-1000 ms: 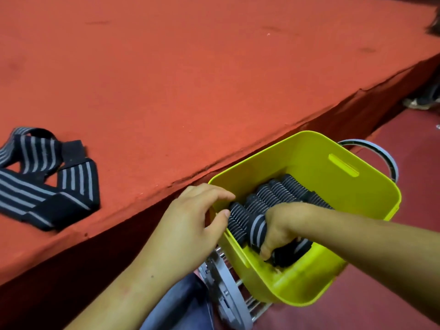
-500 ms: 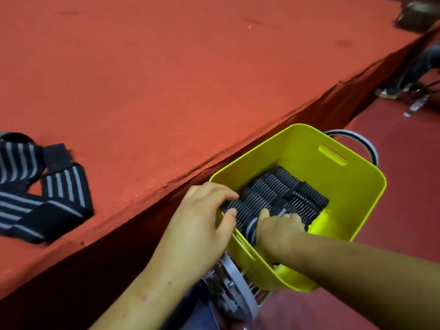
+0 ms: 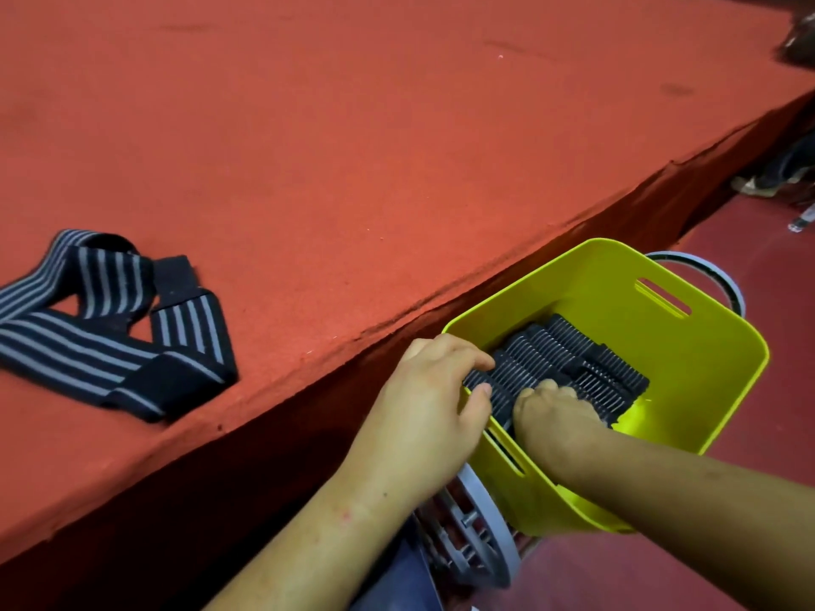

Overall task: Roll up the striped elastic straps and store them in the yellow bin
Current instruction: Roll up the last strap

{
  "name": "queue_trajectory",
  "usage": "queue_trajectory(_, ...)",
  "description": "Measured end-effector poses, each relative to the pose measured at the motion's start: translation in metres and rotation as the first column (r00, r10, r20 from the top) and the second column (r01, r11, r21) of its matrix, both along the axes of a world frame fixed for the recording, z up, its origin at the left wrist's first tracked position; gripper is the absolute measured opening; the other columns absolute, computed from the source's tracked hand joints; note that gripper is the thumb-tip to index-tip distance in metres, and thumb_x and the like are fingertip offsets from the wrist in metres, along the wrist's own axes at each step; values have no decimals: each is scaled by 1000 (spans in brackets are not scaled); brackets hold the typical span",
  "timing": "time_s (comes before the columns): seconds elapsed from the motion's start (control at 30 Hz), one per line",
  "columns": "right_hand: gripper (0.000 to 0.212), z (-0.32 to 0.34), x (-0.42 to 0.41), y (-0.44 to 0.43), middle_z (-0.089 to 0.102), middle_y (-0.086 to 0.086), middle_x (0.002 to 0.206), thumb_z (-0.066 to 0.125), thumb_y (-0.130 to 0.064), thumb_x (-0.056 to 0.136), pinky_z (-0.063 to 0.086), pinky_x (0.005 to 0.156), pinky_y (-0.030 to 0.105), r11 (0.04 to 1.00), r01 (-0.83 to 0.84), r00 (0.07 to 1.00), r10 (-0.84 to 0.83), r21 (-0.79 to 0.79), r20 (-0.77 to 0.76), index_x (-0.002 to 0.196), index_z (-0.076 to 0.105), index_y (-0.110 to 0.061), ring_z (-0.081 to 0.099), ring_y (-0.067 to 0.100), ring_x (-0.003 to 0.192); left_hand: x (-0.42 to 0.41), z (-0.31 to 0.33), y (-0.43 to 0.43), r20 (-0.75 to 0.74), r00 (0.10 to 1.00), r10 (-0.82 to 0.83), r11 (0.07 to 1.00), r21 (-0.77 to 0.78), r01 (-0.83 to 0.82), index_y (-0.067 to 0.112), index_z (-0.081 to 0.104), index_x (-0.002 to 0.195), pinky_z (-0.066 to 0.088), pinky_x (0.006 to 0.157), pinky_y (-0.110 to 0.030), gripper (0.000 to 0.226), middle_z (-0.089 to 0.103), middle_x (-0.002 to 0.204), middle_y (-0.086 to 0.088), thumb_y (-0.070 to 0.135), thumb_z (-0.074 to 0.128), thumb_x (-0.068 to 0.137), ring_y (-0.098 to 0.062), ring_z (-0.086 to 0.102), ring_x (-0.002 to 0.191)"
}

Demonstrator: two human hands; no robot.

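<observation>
The yellow bin (image 3: 688,359) stands beside the red platform's edge, holding several rolled black-and-grey striped straps (image 3: 569,355) packed in rows. My left hand (image 3: 428,412) grips the bin's near rim, fingers over the edge and touching the rolls. My right hand (image 3: 555,412) is down inside the bin, fingers curled and pressing on the rolls at the near end; whether it holds one is hidden. Loose unrolled striped straps (image 3: 110,324) lie in a heap on the platform at the left.
The red carpeted platform (image 3: 353,147) fills the upper left, its edge running diagonally beside the bin. A grey round plastic stool (image 3: 472,540) sits under the bin. Dark red floor lies to the right, with shoes at the far right edge.
My right hand has pushed deeper into the bin, pressing the roll it held down among the others. My left hand stayed on the rim. The camera shifted slightly.
</observation>
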State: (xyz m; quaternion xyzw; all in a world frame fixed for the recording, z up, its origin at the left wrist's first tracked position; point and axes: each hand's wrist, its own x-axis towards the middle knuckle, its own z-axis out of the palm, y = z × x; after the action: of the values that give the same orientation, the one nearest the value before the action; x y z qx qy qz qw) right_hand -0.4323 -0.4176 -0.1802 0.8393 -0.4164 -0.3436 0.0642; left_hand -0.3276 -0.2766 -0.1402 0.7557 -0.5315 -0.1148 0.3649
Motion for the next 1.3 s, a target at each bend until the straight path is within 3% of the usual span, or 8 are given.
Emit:
queue_trajectory(0.2, 67, 0, 1, -12, 44, 21, 152, 61, -15, 100, 48, 112, 44, 992, 89, 995, -93, 93, 32, 156, 26, -2, 48, 40, 142, 0, -3, 1, -8, 1000, -25, 1000, -14, 25, 28, 67, 126, 27, 100, -1, 27, 57, 124, 23, 30, 59, 101, 6, 43, 123)
queue_trajectory(0.43, 51, -8, -11, -9, 40, 15, 144, 56, -10, 101, 46, 111, 42, 998, 47, 997, -50, 51, 55, 144, 29, -14, 48, 37, 141, -2, 7, 7, -99, 994, -50, 996, -81, 42, 28, 67, 128, 22, 105, -1, 28, 59, 129, 21, 28, 59, 102, 7, 44, 126)
queue_trajectory(0.7, 81, 44, -11, -15, 52, 13, 133, 72, -81, 74, 50, 97, 36, 991, 54, 967, -83, 126, 240, 117, 37, -22, 60, 30, 124, 9, 11, 36, -131, 991, 0, 989, -150, -20, 29, 69, 125, 30, 110, -10, 26, 61, 130, 20, 26, 58, 102, 5, 47, 127)
queue_trajectory(0.8, 60, 73, -5, -22, 67, 7, 100, 74, -73, 78, 45, 72, 37, 994, 5, 860, -60, 109, 507, 96, 47, -22, 63, 28, 91, 32, 7, 60, -113, 989, 93, 978, -174, -112, 29, 70, 122, 33, 110, -14, 25, 64, 127, 20, 24, 62, 99, 4, 51, 125)
queue_trajectory(0.9, 52, 100, 6, -14, 62, -2, 62, 74, -70, 75, 45, 57, 38, 995, -60, 579, -27, 76, 815, 82, 55, -22, 62, 26, 61, 64, 3, 95, -57, 971, 233, 953, -186, -240, 27, 71, 119, 37, 110, -19, 28, 67, 123, 17, 16, 66, 94, -3, 56, 122)
queue_trajectory(1.03, 45, 124, 36, 26, 64, -11, 69, 67, -76, 71, 49, 54, 46, 951, -235, 296, -125, 199, 947, 92, 63, -38, 58, 16, 54, 106, -4, 146, -15, 895, 446, 893, -68, -446, 31, 63, 131, 29, 107, -9, 53, 59, 129, 17, 7, 66, 84, -6, 49, 123)
queue_trajectory(1.17, 34, 126, 76, 80, 62, -6, 68, 71, -63, 71, 50, 59, 39, 792, -412, 326, -333, 450, 885, 89, 65, -35, 58, 12, 54, 134, -25, 184, 15, 846, 533, 840, 110, -531, 31, 52, 145, 25, 109, -15, 75, 52, 140, 11, -2, 60, 78, -13, 40, 129)
queue_trajectory(1.3, 14, 104, 104, 118, 64, -4, 71, 75, -35, 88, 51, 60, 30, 690, -460, 372, -422, 559, 827, 89, 67, -24, 59, 13, 56, 148, -47, 198, 35, 821, 570, 817, 81, -571, 34, 58, 140, 26, 107, -10, 61, 59, 133, 14, 6, 70, 87, -8, 46, 121)
